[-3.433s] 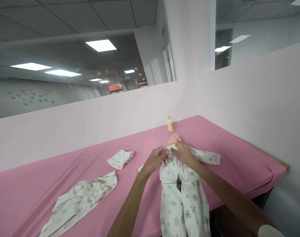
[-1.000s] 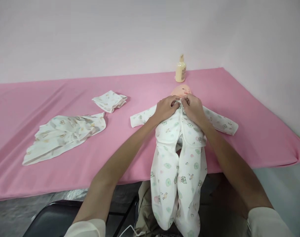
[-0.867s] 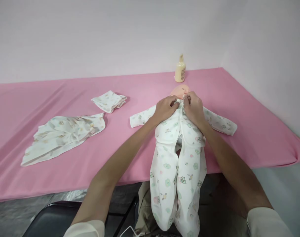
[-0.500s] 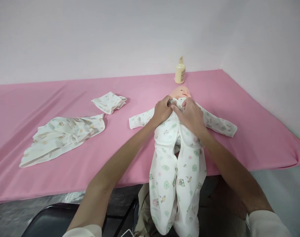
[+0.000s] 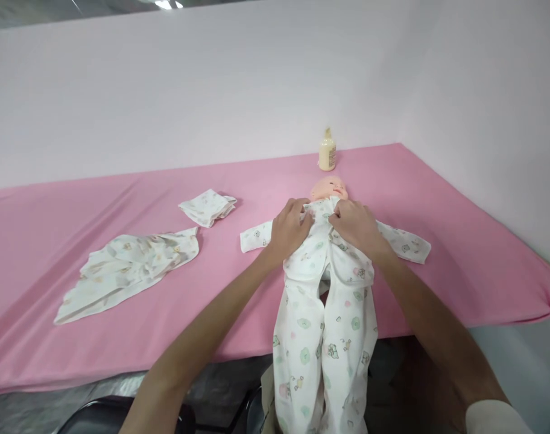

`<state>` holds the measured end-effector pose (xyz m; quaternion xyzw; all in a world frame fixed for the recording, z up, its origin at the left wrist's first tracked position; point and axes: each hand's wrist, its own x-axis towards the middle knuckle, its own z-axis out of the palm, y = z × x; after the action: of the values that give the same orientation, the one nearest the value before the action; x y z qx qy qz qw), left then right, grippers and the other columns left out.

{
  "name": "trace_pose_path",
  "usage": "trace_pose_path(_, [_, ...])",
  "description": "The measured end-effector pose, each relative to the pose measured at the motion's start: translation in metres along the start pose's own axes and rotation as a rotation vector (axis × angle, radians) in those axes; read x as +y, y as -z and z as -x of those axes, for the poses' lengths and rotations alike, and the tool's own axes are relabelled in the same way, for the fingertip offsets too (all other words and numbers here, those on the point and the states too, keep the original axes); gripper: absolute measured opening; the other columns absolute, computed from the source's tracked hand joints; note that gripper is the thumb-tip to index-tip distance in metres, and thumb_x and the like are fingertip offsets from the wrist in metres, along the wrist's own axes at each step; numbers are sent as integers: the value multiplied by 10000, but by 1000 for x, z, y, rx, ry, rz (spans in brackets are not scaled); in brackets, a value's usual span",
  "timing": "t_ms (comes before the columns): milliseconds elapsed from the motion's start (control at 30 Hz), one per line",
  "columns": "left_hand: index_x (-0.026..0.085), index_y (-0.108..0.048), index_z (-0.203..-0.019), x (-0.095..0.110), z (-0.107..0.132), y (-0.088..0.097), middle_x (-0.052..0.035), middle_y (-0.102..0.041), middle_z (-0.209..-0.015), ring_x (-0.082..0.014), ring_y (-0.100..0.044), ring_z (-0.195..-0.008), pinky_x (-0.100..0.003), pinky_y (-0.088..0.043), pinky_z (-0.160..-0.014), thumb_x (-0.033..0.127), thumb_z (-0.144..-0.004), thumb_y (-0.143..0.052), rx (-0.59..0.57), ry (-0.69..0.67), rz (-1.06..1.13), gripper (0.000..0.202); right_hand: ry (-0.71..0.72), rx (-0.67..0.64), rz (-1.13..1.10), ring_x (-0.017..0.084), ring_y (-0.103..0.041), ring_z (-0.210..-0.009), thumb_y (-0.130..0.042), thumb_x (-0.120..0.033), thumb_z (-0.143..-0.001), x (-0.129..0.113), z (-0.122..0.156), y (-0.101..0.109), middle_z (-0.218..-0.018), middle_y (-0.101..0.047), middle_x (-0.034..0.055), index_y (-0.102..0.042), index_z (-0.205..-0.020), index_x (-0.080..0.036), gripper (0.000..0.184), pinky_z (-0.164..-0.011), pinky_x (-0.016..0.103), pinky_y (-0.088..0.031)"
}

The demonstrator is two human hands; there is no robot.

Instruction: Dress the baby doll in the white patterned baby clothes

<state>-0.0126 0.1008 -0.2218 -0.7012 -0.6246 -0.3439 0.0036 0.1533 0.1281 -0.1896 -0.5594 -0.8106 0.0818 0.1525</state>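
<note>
A baby doll (image 5: 329,187) lies on its back, its head toward the wall. It is dressed in a white baby romper (image 5: 304,325) with a green and pink animal print. The romper's sleeves spread out to both sides, and its legs hang over the table's near edge. My left hand (image 5: 289,229) is closed on the fabric at the left of the doll's chest, fingers curled. Opposite it, my right hand (image 5: 357,228) pinches the front edge of the romper just below the neck. Lower down, the front is parted between the legs.
Pink cloth covers the table (image 5: 239,289). A cream pump bottle (image 5: 327,155) stands beyond the doll's head. On the left lie a folded printed cloth (image 5: 207,207) and a larger crumpled printed cloth (image 5: 130,265). A black chair (image 5: 103,416) is below the near edge.
My hands, close together at the neckline before, have moved apart, the left one outward to the left. The view has tilted up slightly, so everything sits lower.
</note>
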Motion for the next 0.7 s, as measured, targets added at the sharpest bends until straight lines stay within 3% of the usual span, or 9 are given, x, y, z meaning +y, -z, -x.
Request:
trace_pose_path(133, [211,-586,-1226,-3,7,-3,-74,-608,-1272,-216,-512,-1216,-399,-412,-1031,266,-954,-409,-20,-345,11,329,50,0,123,197,-561,-711,-425,-168,-856,-1,4,0,-819,-627,94,-592,-851,-154,168,-597,297,-322])
trace_pose_path(200, [231,-581,-1256,-7,5,-6,-45,-605,-1312,-203,-495,-1264,-413,-381,-1078,250,-972,-367,-97,-409,40,356,51,38,169,222,-587,-762,-422,-154,-870,-4,9,-3,-887,-637,137,-599,-904,-136,181,-617,304,-345])
trace_pose_path(333, [210,-605,-1249,-9,1,-5,-54,-625,-1294,-207,-546,-1229,-407,-405,-1062,344,-982,-380,-171,-345,137,374,4,97,121,207,-582,-750,-452,-153,-859,-8,11,-8,-879,-632,135,-576,-866,-150,124,-608,286,-329])
trace_pose_path(500, [211,-637,-1194,4,2,7,-63,-657,-1231,-222,-603,-1115,-355,-463,-964,483,-902,-523,-237,-194,223,415,-32,53,-324,118,-415,-550,-473,-204,-771,-1,1,-11,-586,-467,-30,-425,-627,-202,152,-528,261,-255])
trace_pose_path(600, [231,-670,-1075,8,3,9,-29,-692,-1082,-172,-632,-858,-305,-497,-774,477,-898,-525,-257,-131,240,336,81,-9,-631,101,-378,-537,-444,-233,-768,4,-2,-11,-582,-413,-56,-401,-622,-206,155,-513,243,-265])
trace_pose_path(700, [213,-689,-936,6,4,6,-31,-690,-1064,-164,-622,-865,-285,-475,-743,366,-926,-483,-200,-132,277,257,134,-32,-679,107,-405,-561,-433,-279,-804,8,-3,-13,-602,-445,-53,-424,-645,-207,176,-529,240,-280])
